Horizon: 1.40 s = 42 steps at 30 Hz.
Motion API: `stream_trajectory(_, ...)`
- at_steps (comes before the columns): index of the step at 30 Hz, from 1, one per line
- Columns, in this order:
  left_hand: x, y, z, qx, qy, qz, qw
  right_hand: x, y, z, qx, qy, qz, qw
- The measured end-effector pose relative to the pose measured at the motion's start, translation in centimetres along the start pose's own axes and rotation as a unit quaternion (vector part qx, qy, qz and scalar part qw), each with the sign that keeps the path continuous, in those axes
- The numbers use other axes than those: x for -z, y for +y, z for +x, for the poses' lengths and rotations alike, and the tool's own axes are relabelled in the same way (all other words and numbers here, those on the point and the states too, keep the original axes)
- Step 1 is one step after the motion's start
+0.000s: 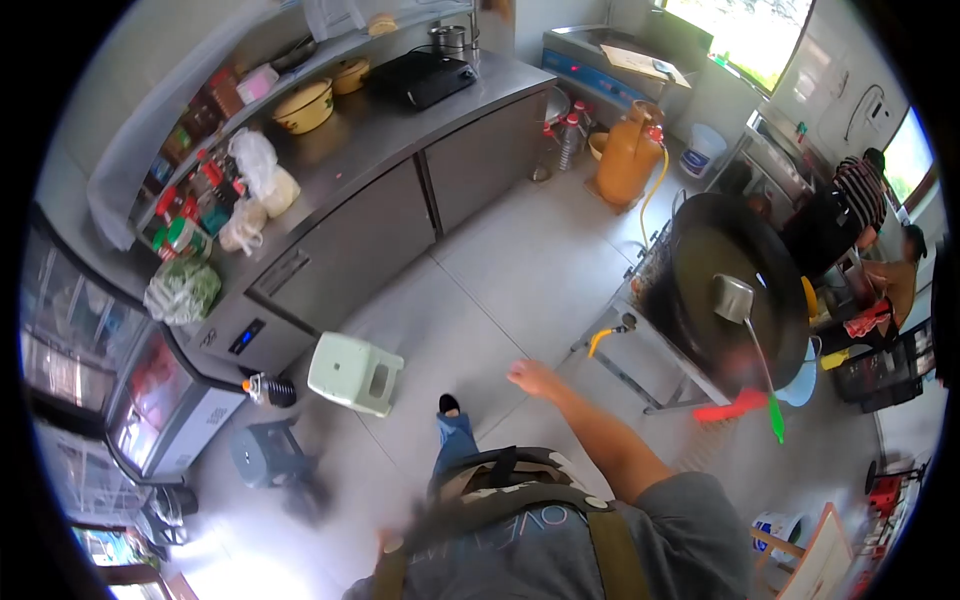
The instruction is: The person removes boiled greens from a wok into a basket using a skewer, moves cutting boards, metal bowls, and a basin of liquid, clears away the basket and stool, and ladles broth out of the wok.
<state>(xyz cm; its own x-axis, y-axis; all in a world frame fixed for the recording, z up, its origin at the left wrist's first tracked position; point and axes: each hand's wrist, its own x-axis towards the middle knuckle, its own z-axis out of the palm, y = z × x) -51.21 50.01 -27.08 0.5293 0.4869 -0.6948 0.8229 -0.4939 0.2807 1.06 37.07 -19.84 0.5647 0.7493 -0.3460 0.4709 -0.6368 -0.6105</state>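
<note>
My right hand (530,379) is held out over the tiled floor, left of the wok stand, its fingers curled; whether it holds anything is too small to tell. Low at the left of my body, a blurred bit of skin (386,541) may be part of my left hand, but its fingers do not show. To the right stands a large black wok (740,280) with liquid in it. A ladle (734,298) with a green-ended handle (777,420) rests across the wok's edge. A red cloth-like item (730,405) is at the wok's near side.
A pale green stool (355,372) and a grey stool (265,455) stand on the floor at left. Behind them runs a steel counter (345,160) with bowls and bags. An orange gas cylinder (629,155) stands beyond the wok. Two people (858,200) are at the far right.
</note>
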Motion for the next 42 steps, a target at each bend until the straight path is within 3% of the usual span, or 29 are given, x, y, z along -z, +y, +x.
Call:
stream_trajectory(4,7.2,0.5,11.1,0.093,-0.053,-0.095,0.990,3.6,-4.7,8.6,-0.005,0.026,0.120,0.992)
stream_trajectory(6,12.0,1.5,17.1,0.103,-0.062,-0.125,0.985,2.0,-1.4,11.6,-0.032,-0.014,0.032,0.999)
stream_trajectory(9,21.1,3.7,27.9,0.166,-0.067,-0.339,0.924,-0.9,5.7,12.2,-0.145,-0.048,-0.017,0.988)
stream_trajectory(10,24.5,4.7,32.0,0.172,-0.064,-0.396,0.900,-0.6,6.7,11.2,-0.234,-0.046,0.031,0.971)
stream_trajectory(11,27.7,6.9,36.4,0.158,-0.062,-0.410,0.896,0.0,7.8,10.7,-0.251,-0.041,0.036,0.966)
stream_trajectory(13,31.6,10.7,49.3,-0.003,0.030,-0.209,0.977,2.5,8.6,10.5,-0.317,-0.033,0.108,0.942)
stream_trajectory(14,35.1,16.8,51.0,0.023,0.022,-0.147,0.989,1.2,11.1,11.5,-0.361,-0.012,0.170,0.917)
stream_trajectory(16,38.1,25.8,54.1,-0.047,-0.003,-0.214,0.976,4.3,10.9,12.8,-0.412,0.048,0.166,0.895)
stream_trajectory(18,41.7,37.5,50.4,-0.102,-0.073,-0.237,0.963,6.7,11.6,15.3,-0.433,0.041,0.149,0.888)
stream_trajectory(20,38.0,40.5,56.7,-0.124,-0.082,-0.166,0.975,11.0,13.4,20.8,-0.408,0.034,0.109,0.906)
stream_trajectory(22,34.2,43.2,60.3,-0.184,0.003,-0.036,0.982,15.3,14.9,27.0,-0.346,0.010,0.049,0.937)
stream_trajectory(24,35.3,47.8,60.4,-0.127,-0.173,-0.094,0.972,21.2,14.8,32.7,-0.252,0.012,-0.001,0.968)
stream_trajectory(27,38.8,52.6,59.4,-0.063,-0.140,-0.157,0.976,30.7,12.5,39.1,-0.256,0.095,0.106,0.956)
stream_trajectory(28,38.9,52.4,61.6,-0.133,-0.107,-0.143,0.975,33.8,11.9,40.7,-0.249,0.130,0.156,0.947)
stream_trajectory(29,39.2,52.6,63.2,-0.137,-0.103,-0.132,0.976,35.9,12.2,42.3,-0.238,0.141,0.188,0.942)
stream_trajectory(31,40.2,54.7,66.8,-0.094,-0.123,-0.114,0.981,38.8,13.6,45.2,-0.217,0.162,0.254,0.929)
stream_trajectory(34,42.2,59.9,73.5,-0.030,-0.162,-0.120,0.979,40.8,18.3,48.6,-0.261,0.201,0.256,0.909)
stream_trajectory(38,45.6,72.1,83.0,0.000,-0.183,-0.155,0.971,43.3,25.8,49.7,-0.361,0.213,0.387,0.821)
stream_trajectory(41,50.2,86.0,84.2,-0.150,-0.143,-0.088,0.974,47.2,28.4,48.1,-0.343,0.307,0.565,0.684)
stream_trajectory(42,51.9,91.1,84.0,-0.193,-0.146,-0.073,0.968,48.6,28.8,47.3,-0.342,0.342,0.631,0.607)
